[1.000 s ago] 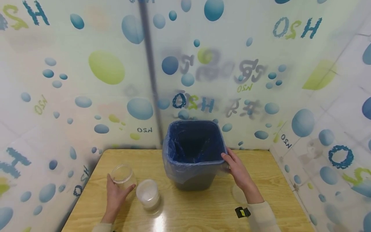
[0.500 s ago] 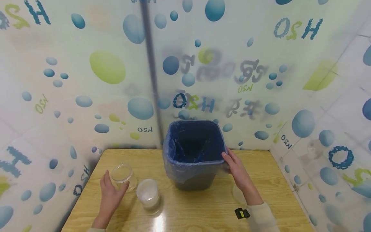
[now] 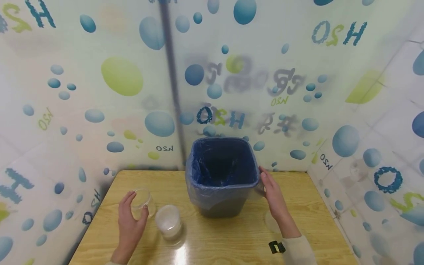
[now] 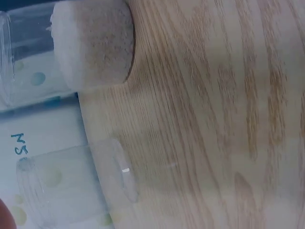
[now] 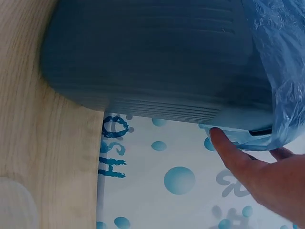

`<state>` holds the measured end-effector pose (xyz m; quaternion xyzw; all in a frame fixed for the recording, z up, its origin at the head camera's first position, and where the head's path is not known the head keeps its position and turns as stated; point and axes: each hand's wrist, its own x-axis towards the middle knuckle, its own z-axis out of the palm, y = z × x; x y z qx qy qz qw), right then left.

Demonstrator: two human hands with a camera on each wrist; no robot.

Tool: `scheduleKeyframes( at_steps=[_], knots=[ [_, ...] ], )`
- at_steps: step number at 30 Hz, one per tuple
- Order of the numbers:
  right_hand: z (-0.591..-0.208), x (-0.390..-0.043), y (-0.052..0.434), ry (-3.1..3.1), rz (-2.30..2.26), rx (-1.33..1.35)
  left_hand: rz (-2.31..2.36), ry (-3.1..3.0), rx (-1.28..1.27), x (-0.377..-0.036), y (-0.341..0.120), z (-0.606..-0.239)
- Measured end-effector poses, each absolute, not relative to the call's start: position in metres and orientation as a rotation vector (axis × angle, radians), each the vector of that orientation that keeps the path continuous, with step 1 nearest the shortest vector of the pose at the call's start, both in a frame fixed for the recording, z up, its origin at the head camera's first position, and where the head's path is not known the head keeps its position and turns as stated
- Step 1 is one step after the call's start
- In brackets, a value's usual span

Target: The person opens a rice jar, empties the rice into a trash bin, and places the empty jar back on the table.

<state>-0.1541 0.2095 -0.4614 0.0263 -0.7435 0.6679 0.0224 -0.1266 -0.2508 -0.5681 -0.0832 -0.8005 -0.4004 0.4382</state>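
Note:
Over the near side of an empty clear jar (image 3: 147, 206) hovers my left hand (image 3: 130, 222), fingers and thumb spread apart; whether they touch it cannot be told. In the left wrist view, that jar (image 4: 66, 186) stands beside a second clear jar (image 4: 93, 45) partly filled with white grainy stuff, and a fingertip (image 4: 5, 217) shows at the edge. The filled jar (image 3: 169, 221) stands to the right of the left hand. A dark bin (image 3: 222, 208) lined with a blue plastic bag (image 3: 212, 195) stands mid-table. At its right rim is my right hand (image 3: 275, 197), fingers nearly straight beside the bag.
A clear round disc, perhaps a lid (image 3: 272, 222), lies on the wooden table (image 3: 225, 239) near the right forearm. A black strap piece (image 3: 276, 247) shows by the right sleeve. Patterned sheeting (image 3: 212, 92) closes off the back and both sides.
My left hand came away from the empty jar, then moved back to it with fingers over its rim. My right hand has loosened from the bin's rim and its fingers straightened.

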Motion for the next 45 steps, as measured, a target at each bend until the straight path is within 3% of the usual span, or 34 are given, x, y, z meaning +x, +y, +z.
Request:
scheduleKeyframes(
  at_steps=[21,35,45],
  knots=[
    [-0.487,-0.143,0.23,-2.276,2.094,-0.019,-1.249,-1.975,-0.38,-0.097,-0.217,-0.593],
    [-0.515,-0.133,0.245,-2.26,2.157,-0.112,-1.613,-2.314,-0.003,-0.082,-0.203,-0.605],
    [-0.531,-0.128,0.245,-2.203,2.206,-0.141,-1.745,-2.369,-0.039,-0.087,-0.201,-0.627]
  ],
)
